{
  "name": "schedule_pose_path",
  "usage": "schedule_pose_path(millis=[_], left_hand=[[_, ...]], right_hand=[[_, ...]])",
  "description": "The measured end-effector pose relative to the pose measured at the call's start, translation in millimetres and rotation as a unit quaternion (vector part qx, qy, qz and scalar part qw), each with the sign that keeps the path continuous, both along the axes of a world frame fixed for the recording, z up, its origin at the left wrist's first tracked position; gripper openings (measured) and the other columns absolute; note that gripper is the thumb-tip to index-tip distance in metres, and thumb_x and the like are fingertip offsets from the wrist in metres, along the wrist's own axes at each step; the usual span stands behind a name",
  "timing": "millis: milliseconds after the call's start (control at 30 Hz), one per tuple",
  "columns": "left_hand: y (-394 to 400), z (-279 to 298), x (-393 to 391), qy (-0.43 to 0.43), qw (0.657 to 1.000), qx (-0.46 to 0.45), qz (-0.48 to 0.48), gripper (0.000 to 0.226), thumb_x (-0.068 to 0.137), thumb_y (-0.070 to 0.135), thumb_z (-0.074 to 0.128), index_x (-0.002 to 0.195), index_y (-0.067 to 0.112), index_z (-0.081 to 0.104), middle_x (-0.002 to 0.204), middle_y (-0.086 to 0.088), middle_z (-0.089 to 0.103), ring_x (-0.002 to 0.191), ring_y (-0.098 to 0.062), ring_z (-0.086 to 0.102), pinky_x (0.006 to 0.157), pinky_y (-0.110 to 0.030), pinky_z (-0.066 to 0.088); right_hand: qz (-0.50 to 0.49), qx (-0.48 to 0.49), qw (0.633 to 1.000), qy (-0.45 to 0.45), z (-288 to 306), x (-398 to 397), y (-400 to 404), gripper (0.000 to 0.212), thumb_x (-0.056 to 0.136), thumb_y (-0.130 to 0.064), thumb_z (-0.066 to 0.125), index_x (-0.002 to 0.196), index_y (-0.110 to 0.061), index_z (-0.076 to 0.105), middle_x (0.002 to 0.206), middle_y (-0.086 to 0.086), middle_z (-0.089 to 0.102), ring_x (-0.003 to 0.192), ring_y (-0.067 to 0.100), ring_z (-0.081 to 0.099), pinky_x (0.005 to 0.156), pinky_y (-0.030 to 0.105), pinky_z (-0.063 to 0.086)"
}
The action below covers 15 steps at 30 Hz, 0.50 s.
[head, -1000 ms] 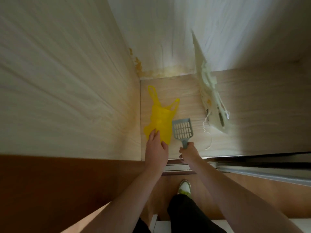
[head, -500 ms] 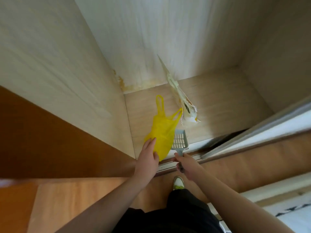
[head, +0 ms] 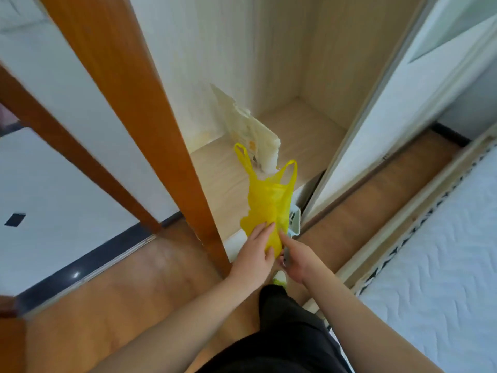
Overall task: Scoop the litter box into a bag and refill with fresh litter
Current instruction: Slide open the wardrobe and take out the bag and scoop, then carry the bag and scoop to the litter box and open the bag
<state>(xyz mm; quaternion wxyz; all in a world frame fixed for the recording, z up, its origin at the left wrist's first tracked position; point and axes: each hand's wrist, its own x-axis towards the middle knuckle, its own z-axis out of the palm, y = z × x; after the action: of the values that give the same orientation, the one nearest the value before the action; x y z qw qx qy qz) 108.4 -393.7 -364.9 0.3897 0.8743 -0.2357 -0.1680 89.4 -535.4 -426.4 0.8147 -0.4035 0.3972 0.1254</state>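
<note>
Presently, the largest item in view is the open wardrobe [head: 269,63], its pale interior floor [head: 215,168] serving as the reference for all positions below. A brown wooden panel [head: 139,109] bounds the wardrobe on one side and a white sliding door [head: 390,111] on the other. A white mattress [head: 443,265] lies well apart from the wardrobe, across a strip of brown flooring [head: 376,189].

A cream litter bag [head: 250,130] stands tilted on the wardrobe floor toward its back. A yellow plastic bag [head: 269,203] sits at the front edge of the wardrobe floor, its two handles pointing toward the litter bag. A pale litter scoop [head: 293,219] is just beside the yellow plastic bag, mostly hidden by it, at the wardrobe's front edge.

The left hand [head: 255,254] pinches the lower end of the yellow plastic bag, fingers over the plastic and thumb curled beneath. The right hand [head: 295,257] is curled round the scoop's grey handle, with the forefinger extended and touching the yellow plastic bag. A shoe toe [head: 279,278] shows below the hands.
</note>
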Motion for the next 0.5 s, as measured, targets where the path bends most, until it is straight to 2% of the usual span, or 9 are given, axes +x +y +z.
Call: schedule_pose_path(millis=[67,133,167,267,367,433,500], left_hand=[[6.8,8.0,-18.3,-0.007,0.998,-0.003,-0.055,0.054,0.101,0.019,0.047,0.152,0.023,0.031,0.159,0.004,0.021,0.146,-0.012,0.023,0.115,-0.02,0.024],[12.7,16.5,-28.2,-0.01,0.994,-0.009,-0.105,0.052,0.101,0.024,0.047,0.15,0.03,0.033,0.159,0.006,0.022,0.145,-0.01,0.023,0.114,-0.021,0.027],[14.3,21.5,-30.7,-0.011,0.991,-0.014,-0.131,0.05,0.101,0.027,0.046,0.149,0.035,0.034,0.159,0.008,0.022,0.145,-0.007,0.022,0.113,-0.02,0.028],[14.4,35.3,-29.4,-0.018,0.978,-0.045,-0.203,0.047,0.103,0.032,0.044,0.147,0.043,0.032,0.156,0.013,0.026,0.141,0.005,0.02,0.11,-0.013,0.026],[14.2,45.8,-20.4,-0.032,0.969,-0.081,-0.23,0.047,0.103,0.033,0.042,0.147,0.042,0.029,0.153,0.016,0.031,0.139,0.01,0.022,0.109,-0.008,0.023],[14.3,46.3,-9.4,-0.045,0.972,-0.102,-0.206,0.048,0.103,0.031,0.044,0.147,0.041,0.027,0.153,0.015,0.033,0.141,0.007,0.024,0.113,-0.014,0.026],[9.9,44.1,2.8,-0.039,0.978,-0.123,-0.164,0.049,0.101,0.03,0.047,0.147,0.035,0.03,0.151,0.014,0.036,0.14,0.003,0.029,0.114,-0.023,0.031]], right_hand=[[-0.024,-0.007,1.0,-0.009,14.7,-24.0,6.6,0.053,0.088,-0.033,0.068,0.129,-0.001,0.054,0.087,0.008,0.056,0.066,0.015,0.051,0.054,0.024,0.044],[-0.038,-0.029,0.999,-0.025,27.1,-44.2,5.8,0.033,0.091,-0.026,0.065,0.117,-0.007,0.06,0.085,0.007,0.061,0.066,0.015,0.055,0.054,0.024,0.046],[-0.043,-0.046,0.998,-0.031,31.1,-52.5,2.4,0.028,0.091,-0.024,0.065,0.113,-0.009,0.061,0.089,0.01,0.064,0.071,0.017,0.057,0.059,0.026,0.048],[-0.06,-0.089,0.992,-0.062,41.9,-71.2,-10.1,0.035,0.084,-0.027,0.073,0.114,-0.011,0.065,0.105,0.018,0.065,0.088,0.027,0.058,0.08,0.039,0.049],[-0.084,-0.107,0.987,-0.082,54.4,-85.6,-19.5,0.043,0.081,-0.03,0.075,0.117,-0.01,0.063,0.102,0.02,0.058,0.092,0.029,0.052,0.083,0.042,0.045],[-0.106,-0.099,0.985,-0.095,60.6,-93.1,-24.7,0.052,0.077,-0.03,0.078,0.12,-0.008,0.06,0.096,0.023,0.051,0.093,0.029,0.047,0.083,0.044,0.042],[-0.113,-0.099,0.982,-0.112,63.9,-99.0,-30.7,0.055,0.082,-0.025,0.074,0.126,0.0,0.053,0.08,0.031,0.043,0.082,0.027,0.047,0.077,0.041,0.041]])
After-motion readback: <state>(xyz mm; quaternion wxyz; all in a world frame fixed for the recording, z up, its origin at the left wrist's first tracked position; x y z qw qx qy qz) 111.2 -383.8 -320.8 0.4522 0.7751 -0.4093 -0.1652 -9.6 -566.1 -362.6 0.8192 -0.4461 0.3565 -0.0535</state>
